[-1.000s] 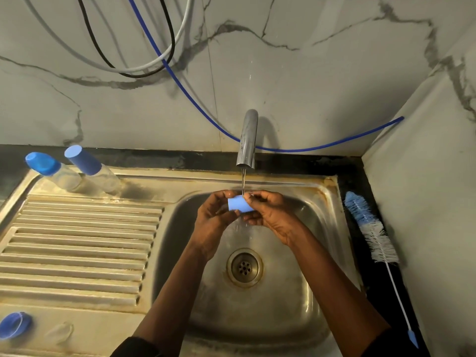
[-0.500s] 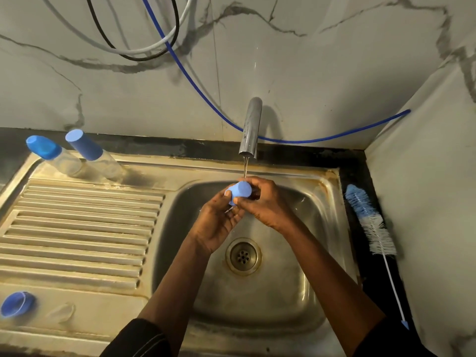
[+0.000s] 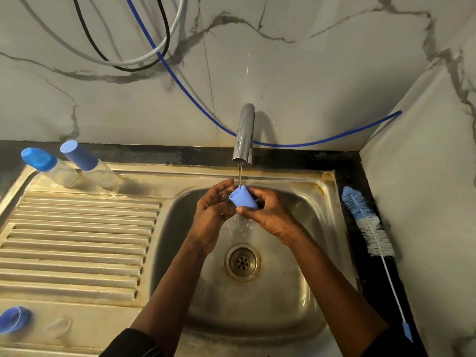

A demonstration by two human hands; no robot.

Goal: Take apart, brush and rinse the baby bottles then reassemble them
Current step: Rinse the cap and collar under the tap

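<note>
My right hand (image 3: 268, 215) pinches the blue cap (image 3: 243, 198) under the thin stream from the tap (image 3: 243, 132), above the steel sink (image 3: 296, 292). My left hand (image 3: 211, 212) cups beside it, and I cannot tell whether it grips. Two capped bottles (image 3: 87, 164) sit behind the ribbed drainboard (image 3: 77, 240). The bottle brush (image 3: 368, 222) lies on the dark counter (image 3: 373, 292) by the marble-veined wall (image 3: 309, 86).

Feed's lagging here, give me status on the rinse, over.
Right hand pinching blue cap under running tap. Left hand open beside it. Nothing in the way; brush lies right of sink.
</note>
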